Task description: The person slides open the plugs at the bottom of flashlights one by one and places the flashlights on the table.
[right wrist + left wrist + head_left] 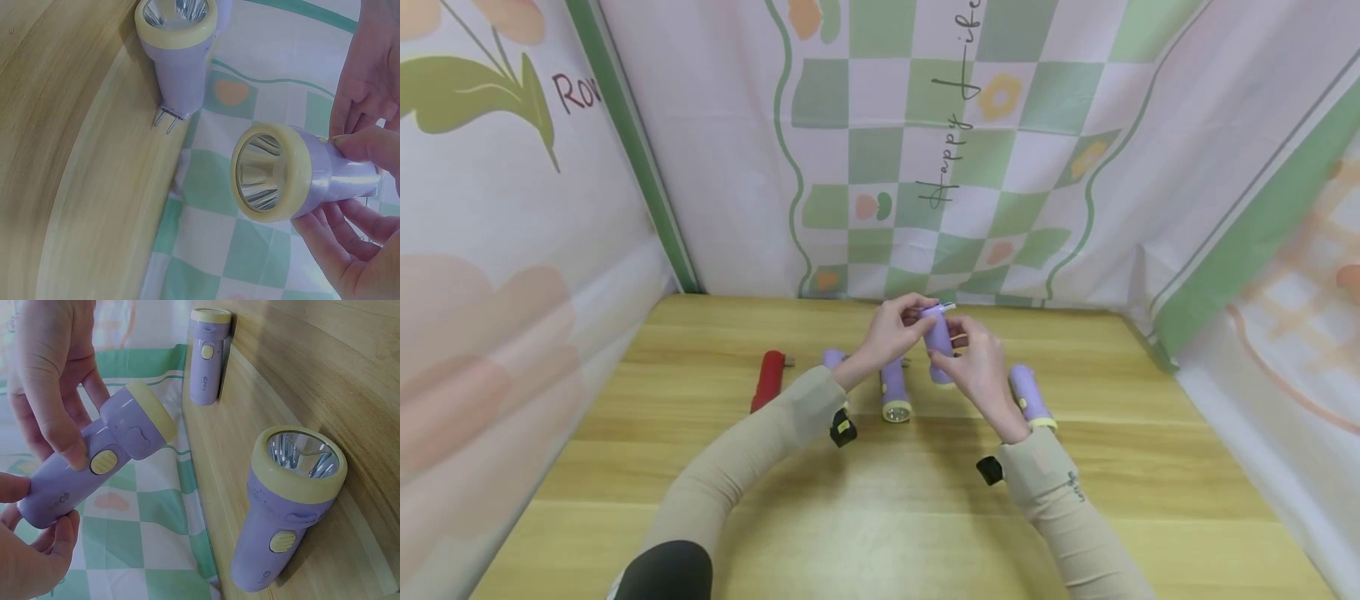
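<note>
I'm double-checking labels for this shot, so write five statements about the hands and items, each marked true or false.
1. The left hand and right hand hold one purple flashlight. True.
2. The held flashlight's rim is red. False: the rim is pale yellow.
3. Metal prongs stick out of the held flashlight. True.
4. In the head view, the red item is rightmost on the table. False: the red item is leftmost.
5. The table has wood grain. True.
</note>
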A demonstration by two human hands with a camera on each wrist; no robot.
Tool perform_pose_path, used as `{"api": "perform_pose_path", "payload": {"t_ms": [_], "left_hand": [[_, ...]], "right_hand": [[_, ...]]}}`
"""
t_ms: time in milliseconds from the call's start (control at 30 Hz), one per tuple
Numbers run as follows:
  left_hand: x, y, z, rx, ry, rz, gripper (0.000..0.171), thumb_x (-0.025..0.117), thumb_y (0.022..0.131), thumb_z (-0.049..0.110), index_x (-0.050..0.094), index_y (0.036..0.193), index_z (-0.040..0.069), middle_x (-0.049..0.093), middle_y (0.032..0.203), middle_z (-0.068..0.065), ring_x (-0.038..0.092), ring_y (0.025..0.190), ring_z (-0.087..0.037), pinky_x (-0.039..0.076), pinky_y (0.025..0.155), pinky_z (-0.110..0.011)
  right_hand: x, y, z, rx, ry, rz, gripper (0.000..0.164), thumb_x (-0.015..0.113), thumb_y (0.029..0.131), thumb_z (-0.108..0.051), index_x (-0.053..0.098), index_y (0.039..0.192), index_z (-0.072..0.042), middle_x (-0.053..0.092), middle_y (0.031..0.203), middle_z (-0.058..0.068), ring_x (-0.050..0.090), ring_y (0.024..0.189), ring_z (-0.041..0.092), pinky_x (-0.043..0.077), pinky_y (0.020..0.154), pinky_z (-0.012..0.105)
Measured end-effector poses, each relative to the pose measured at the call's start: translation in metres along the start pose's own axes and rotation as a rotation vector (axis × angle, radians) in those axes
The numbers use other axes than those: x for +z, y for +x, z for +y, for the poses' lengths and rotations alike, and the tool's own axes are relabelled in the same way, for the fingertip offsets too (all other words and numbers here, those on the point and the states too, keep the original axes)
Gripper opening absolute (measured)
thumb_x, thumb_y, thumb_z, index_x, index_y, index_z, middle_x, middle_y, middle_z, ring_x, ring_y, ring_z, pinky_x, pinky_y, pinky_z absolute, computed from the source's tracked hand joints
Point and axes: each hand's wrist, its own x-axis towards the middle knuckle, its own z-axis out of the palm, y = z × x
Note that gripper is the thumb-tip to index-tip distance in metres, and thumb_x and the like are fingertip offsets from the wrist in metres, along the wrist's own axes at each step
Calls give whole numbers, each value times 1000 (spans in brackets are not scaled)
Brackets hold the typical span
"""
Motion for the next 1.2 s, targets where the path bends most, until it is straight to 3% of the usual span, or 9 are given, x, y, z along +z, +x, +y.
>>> {"api": "perform_pose_path", "payload": {"t_ms": [633,1200], "left_hand": [[1,-1,-4,-21,54,-10,29,67,94,14,68,122,6,70,124,-16,71,106,-31,60,90,-34],[3,3,-8,-25,97,-54,30,64,96,19,67,124,7,69,127,-15,71,107,-33,61,86,-33]], "right_hand": [[0,-1,5,25,-13,-24,44,78,81,-11,62,119,4,68,114,24,71,96,37,61,79,45],[-1,-2,10,50,-8,-45,42,78,81,-12,63,117,4,70,110,24,72,93,37,62,79,45]]}}
